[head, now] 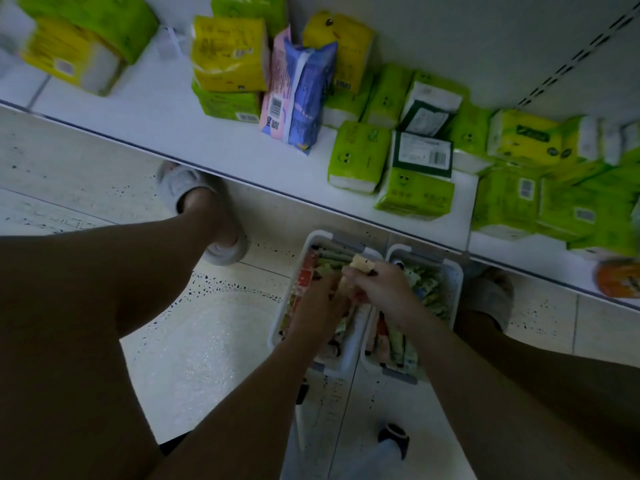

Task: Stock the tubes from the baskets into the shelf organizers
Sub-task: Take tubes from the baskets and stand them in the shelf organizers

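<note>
At lower centre two white baskets (377,254) of tubes (398,344) sit on the floor beside the shelf edge (242,180), the left hand (317,303) reaching among tubes, grip unclear, while the right hand (377,289) pinches a pale tube (360,263).

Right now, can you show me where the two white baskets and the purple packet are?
Left basket (300,258): head view, bare white far-left rim.
Right basket (456,282): head view, white right wall.
Purple packet (306,98): head view, middle of its front.

Barcodes show on the tissue packs (422,157), but no text or number is legible.
</note>
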`<state>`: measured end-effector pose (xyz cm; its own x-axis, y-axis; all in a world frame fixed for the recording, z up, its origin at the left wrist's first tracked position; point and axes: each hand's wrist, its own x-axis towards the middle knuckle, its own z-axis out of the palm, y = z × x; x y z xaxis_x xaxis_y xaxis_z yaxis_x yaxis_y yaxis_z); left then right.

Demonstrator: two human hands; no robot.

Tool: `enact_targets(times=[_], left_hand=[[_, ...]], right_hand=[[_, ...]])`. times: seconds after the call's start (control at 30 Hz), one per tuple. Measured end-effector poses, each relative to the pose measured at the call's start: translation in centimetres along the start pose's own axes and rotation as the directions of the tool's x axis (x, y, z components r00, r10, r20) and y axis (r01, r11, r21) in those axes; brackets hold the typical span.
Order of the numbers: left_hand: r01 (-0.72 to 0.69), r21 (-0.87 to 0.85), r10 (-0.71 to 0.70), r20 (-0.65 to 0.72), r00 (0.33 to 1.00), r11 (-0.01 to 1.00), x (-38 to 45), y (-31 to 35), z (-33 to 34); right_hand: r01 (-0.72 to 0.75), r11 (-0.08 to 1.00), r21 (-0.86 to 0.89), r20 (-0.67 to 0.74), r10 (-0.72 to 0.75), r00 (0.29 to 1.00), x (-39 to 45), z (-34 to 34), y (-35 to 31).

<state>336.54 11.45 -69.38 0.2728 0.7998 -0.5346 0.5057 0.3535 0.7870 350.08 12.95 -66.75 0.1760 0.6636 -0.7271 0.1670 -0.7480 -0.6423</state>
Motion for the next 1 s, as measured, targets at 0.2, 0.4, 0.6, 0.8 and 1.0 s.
enact_targets(times=[0.2,0.4,0.6,0.8,1.0], left_hand=[[0.216,0.088,-0.209,-0.084,0.974,0.972,-0.3,-2.8,-1.5],[0.365,-0.037,-0.367,-0.109,0.924,0.93,-0.6,-5.9,-2.1],[0.379,-0.105,-0.39,-0.106,0.915,0.919,0.5,-6.0,-0.7],[0.366,-0.17,-0.387,-0.115,0.915,0.915,0.1,-6.0,-1.6],[0.351,-0.214,-0.386,-0.154,0.909,0.912,-0.5,-6.1,-1.7]], right_hand=[[-0.145,0.986,-0.083,-0.118,0.134,0.984,2.7,3.0,1.9],[-0.243,0.863,-0.442,-0.17,0.185,0.968,7.1,5.4,3.5],[-0.39,0.868,-0.309,-0.163,0.356,0.92,9.5,5.8,3.9],[-0.571,0.819,0.052,-0.023,0.573,0.82,11.4,6.6,3.5],[-0.612,0.767,0.192,0.052,0.615,0.787,12.4,8.4,4.7]])
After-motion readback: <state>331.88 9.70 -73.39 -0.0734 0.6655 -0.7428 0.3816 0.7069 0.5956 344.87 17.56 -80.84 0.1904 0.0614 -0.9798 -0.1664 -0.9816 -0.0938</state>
